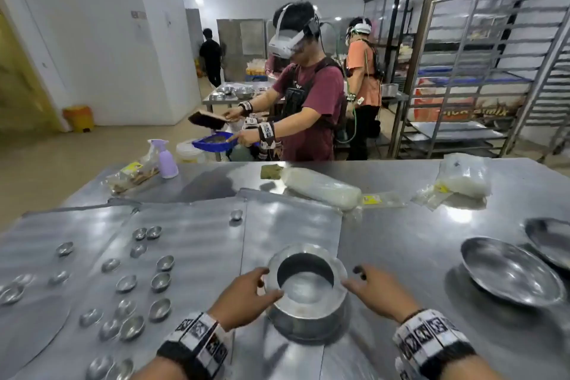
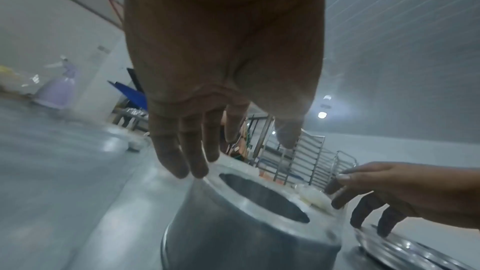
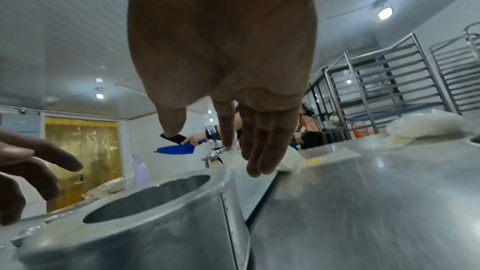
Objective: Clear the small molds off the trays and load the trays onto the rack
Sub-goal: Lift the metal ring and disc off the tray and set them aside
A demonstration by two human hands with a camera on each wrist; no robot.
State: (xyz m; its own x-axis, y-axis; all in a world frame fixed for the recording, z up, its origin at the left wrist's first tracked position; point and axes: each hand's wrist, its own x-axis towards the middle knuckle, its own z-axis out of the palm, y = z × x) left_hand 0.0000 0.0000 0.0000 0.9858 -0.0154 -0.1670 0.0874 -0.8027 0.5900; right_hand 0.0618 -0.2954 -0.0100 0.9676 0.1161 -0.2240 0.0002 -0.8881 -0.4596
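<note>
I am reaching both spread hands, left hand (image 1: pixel 243 296) and right hand (image 1: pixel 377 288), around a metal pot (image 1: pixel 305 293), perhaps just touching it, while small molds (image 1: pixel 160 282) are lying scattered on the trays (image 1: pixel 191 225) to my left.

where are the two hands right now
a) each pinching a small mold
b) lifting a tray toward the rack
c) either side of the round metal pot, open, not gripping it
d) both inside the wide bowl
c: the left hand and right hand flank the round metal pot with fingers spread, closed round nothing; the small molds lie untouched on the trays.
</note>
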